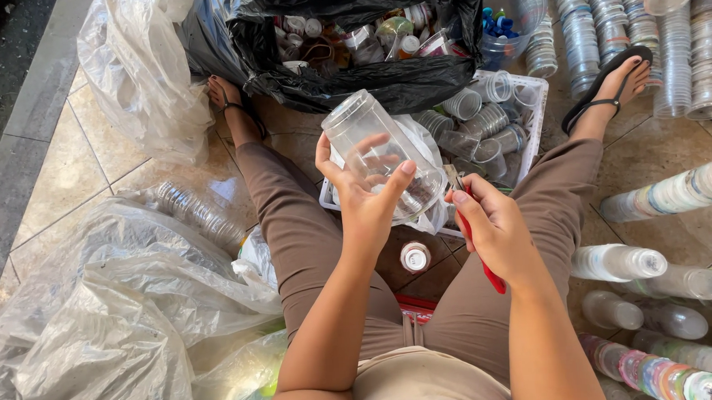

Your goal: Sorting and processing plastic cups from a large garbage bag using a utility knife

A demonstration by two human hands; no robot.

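You are seated on a tiled floor (78, 158) of beige stone, legs spread, with sorted plastic ware on every side. Nearest you, at your left, lie heaped clear plastic bags (94, 319), crumpled and partly filled. At your right, rows of clear cups (619, 263) lie on their sides, and a stack of coloured lids (666, 374) sits at the lower right corner.

Your left hand (364, 208) is raised between your knees and closed around a clear plastic jar (382, 154), thumb on one side, fingers wrapped on the other; the jar is tilted, its wider end pointing up and away from you. Your right hand (491, 225) is just beside it, apart from the left, fingers folded around a red-handled tool (481, 258) whose handle runs down past the wrist. Its working end is hidden behind the fingers; you cannot tell from this view whether it touches the jar.

Below the hands, a small white-capped container (415, 256) stands on the floor. Beyond it sits a white basket (534, 113) holding clear cups laid on their sides. Your sandalled feet flank a black rubbish bag (366, 82), open and full of mixed containers. Farthest right, stacked columns of clear lids (590, 17) lie against the edge of view.
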